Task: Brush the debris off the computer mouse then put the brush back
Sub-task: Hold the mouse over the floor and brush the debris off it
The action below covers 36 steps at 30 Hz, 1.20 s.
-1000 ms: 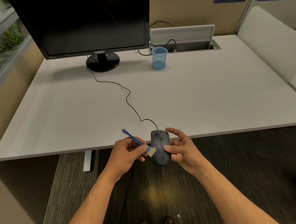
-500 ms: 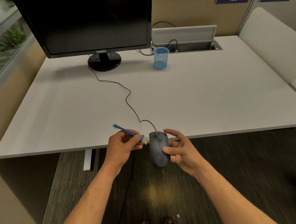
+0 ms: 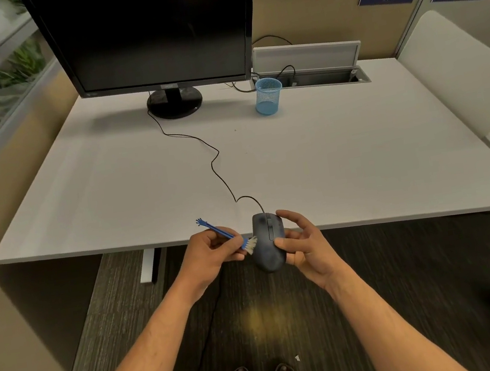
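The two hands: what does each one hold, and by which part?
Left hand pinches the blue brush at mid-handle. Right hand holds the mouse by its right side.

dark monitor (image 3: 150,31) on white desk (image 3: 328,157), blue mesh cup (image 3: 268,96)

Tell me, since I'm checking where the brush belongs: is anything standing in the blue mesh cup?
No, the blue mesh cup on the desk looks empty.
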### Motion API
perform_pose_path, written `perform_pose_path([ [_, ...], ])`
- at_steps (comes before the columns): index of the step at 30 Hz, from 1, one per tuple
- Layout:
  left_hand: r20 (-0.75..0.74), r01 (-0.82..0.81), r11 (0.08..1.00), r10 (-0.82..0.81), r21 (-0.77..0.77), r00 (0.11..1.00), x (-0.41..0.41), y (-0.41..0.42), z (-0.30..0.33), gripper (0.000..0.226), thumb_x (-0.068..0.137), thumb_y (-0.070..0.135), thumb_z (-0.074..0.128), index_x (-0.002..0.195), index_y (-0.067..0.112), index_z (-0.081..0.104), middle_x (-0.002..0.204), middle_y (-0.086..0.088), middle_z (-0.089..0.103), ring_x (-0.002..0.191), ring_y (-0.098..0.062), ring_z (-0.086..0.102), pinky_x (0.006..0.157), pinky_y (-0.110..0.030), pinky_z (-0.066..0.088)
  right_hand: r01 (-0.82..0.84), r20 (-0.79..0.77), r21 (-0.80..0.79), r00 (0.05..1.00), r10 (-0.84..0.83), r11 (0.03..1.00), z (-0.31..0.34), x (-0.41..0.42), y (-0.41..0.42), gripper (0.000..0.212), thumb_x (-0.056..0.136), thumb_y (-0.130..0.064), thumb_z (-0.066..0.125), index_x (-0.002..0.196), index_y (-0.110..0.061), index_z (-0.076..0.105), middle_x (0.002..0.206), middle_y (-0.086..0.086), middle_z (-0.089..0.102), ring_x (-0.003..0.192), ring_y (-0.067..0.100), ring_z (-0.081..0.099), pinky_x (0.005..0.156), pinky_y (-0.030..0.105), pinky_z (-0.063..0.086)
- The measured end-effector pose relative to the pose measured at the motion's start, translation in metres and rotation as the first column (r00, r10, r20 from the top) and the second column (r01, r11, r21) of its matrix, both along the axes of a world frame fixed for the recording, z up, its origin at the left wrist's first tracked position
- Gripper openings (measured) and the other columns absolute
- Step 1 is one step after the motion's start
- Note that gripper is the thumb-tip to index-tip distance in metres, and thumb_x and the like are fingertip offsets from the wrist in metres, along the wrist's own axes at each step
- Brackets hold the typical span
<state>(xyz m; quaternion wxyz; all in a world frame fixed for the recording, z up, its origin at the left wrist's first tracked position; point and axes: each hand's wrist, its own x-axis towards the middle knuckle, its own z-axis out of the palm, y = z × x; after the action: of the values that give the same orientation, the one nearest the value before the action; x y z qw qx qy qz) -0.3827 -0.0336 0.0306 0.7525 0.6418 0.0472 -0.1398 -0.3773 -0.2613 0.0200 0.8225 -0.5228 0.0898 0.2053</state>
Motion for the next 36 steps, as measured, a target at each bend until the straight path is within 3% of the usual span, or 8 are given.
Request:
perform_pose_path([
  [8, 0.008, 0.048, 0.999, -0.047, -0.013, 0.999, -0.010, 0.001, -0.002, 0.018, 0.080, 0.025, 0.074, 0.095, 0.015, 0.078, 0.095, -0.014, 0.076, 0.088, -0.029, 0.074, 0.073, -0.025, 0.060, -0.005, 0.006, -0.008, 1.000, 0.005, 1.000, -0.001, 0.004, -0.001, 0.069, 0.075, -0.001, 0.079, 0.138, -0.022, 0.057, 0.123, 0.020, 0.071, 0.116, 0.037, 0.068, 0.087, 0.051, 0.060],
  [31, 0.004, 0.111, 0.993, -0.111, -0.035, 0.994, -0.024, -0.004, -0.004, 0.011, 0.082, 0.022, 0.073, 0.091, 0.021, 0.078, 0.097, -0.014, 0.076, 0.091, -0.029, 0.074, 0.074, -0.026, 0.060, 0.058, -0.032, 0.014, 0.998, -0.058, 0.998, -0.003, 0.011, -0.002, 0.067, 0.072, -0.002, 0.080, 0.133, -0.024, 0.061, 0.119, 0.018, 0.072, 0.112, 0.034, 0.070, 0.082, 0.047, 0.061],
  [36, 0.005, 0.157, 0.987, -0.156, -0.035, 0.988, -0.025, -0.004, -0.004, 0.016, 0.082, 0.022, 0.073, 0.095, 0.013, 0.076, 0.095, -0.015, 0.075, 0.089, -0.029, 0.073, 0.073, -0.027, 0.060, 0.084, -0.035, 0.020, 0.996, -0.083, 0.996, -0.005, 0.011, -0.002, 0.064, 0.073, -0.003, 0.080, 0.131, -0.024, 0.063, 0.121, 0.016, 0.072, 0.113, 0.033, 0.070, 0.083, 0.048, 0.060],
])
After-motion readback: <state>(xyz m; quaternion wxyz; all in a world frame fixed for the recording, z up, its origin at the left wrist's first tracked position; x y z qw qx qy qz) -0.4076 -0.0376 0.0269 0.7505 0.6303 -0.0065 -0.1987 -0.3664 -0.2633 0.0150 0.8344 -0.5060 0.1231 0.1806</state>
